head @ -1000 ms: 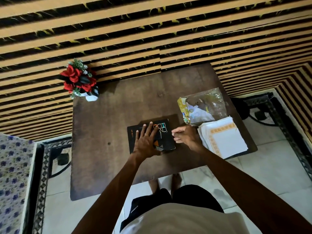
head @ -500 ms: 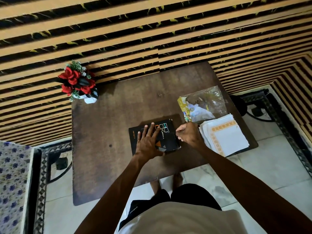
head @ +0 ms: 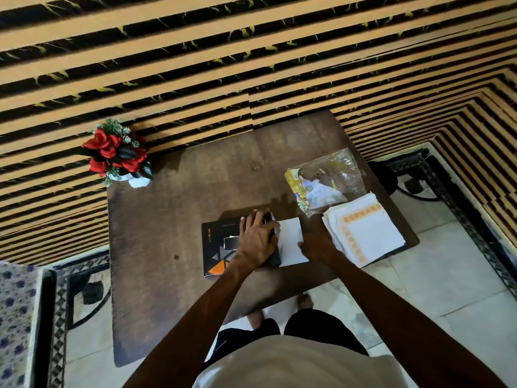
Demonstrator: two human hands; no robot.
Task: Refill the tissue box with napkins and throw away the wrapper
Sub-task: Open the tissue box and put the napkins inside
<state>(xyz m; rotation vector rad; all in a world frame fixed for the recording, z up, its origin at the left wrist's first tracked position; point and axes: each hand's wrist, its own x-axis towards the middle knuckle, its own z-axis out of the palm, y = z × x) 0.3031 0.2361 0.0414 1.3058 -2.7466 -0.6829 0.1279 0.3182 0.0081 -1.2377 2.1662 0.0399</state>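
A flat black tissue box (head: 216, 247) with orange and grey marks lies near the front middle of the brown table (head: 173, 225). My left hand (head: 256, 240) presses on its top, fingers curled over the right end. A white flap (head: 291, 239) sticks out of that right end, lying flat on the table. My right hand (head: 316, 246) holds the flap's right edge. A stack of white napkins (head: 369, 232) with an orange border lies just right of my right hand. The clear and yellow wrapper (head: 324, 180) lies behind the stack, open and crumpled.
A pot of red flowers (head: 117, 156) stands at the table's back left corner. A striped wall runs behind the table and down the right side. Dark metal furniture frames (head: 414, 175) stand on the tiled floor at both sides. My feet are under the table's front edge.
The box's right end has opened and a white flap now lies out on the table. My right hand moved right with it. My left hand shifted toward the box's right end.
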